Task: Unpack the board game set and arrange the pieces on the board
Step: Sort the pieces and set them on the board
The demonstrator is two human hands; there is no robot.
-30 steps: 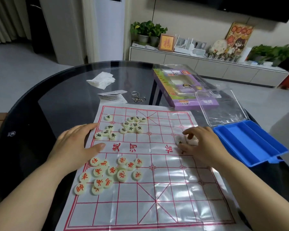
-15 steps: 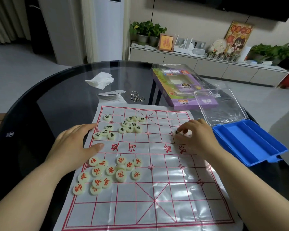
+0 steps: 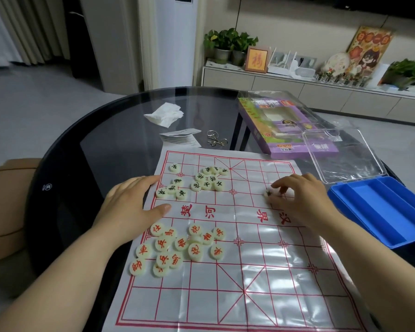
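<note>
A white plastic board sheet [image 3: 249, 279] with a red grid lies on the round glass table. Several cream discs with black characters [image 3: 206, 182] sit in its far left part. Several discs with red characters [image 3: 177, 245] cluster at the near left. My left hand [image 3: 132, 204] rests flat on the sheet's left edge, fingers straight. My right hand [image 3: 297, 200] is over the right side, above the river line, and its curled fingertips pinch a black-character disc [image 3: 268, 193] on the sheet. More discs under that hand are mostly hidden.
An open blue case [image 3: 379, 212] with a clear lid [image 3: 343, 154] lies right of the sheet. A purple game box [image 3: 285, 130] is behind it. A crumpled tissue [image 3: 164, 114], a folded leaflet [image 3: 180, 137] and a metal wire puzzle [image 3: 215, 138] lie at the far side.
My right hand has moved away from me across the river line, taking a black-character disc with it. My left hand has stayed on the sheet's left edge.
</note>
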